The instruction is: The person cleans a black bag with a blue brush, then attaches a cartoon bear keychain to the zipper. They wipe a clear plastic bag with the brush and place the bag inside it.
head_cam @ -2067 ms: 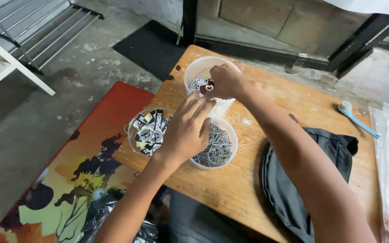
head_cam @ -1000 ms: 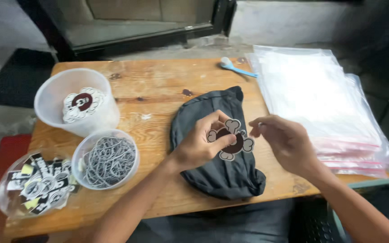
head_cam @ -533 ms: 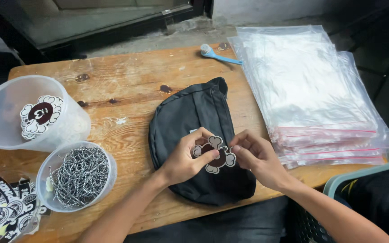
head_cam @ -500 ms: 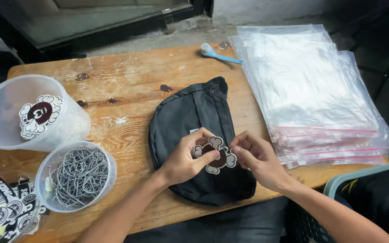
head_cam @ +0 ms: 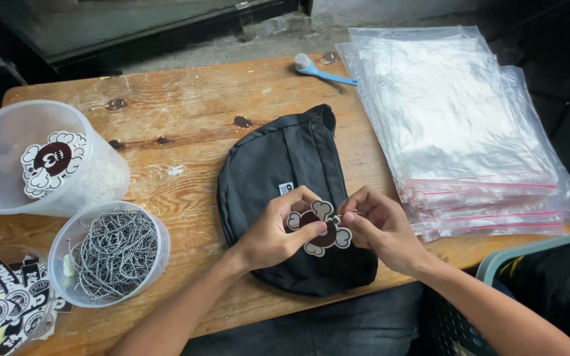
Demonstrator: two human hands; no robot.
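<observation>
From the head camera, the left hand [head_cam: 273,232] pinches a brown and white bone-shaped charm [head_cam: 319,228] over the black pouch [head_cam: 278,173] on the wooden table [head_cam: 199,125]. The right hand [head_cam: 380,227] pinches the charm's edge with its fingertips. A tub of metal chains [head_cam: 110,254] sits far left.

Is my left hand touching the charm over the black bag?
Touching. The head view shows the left hand pinching the charm, thumb on its dark centre, above the black bag.
</observation>
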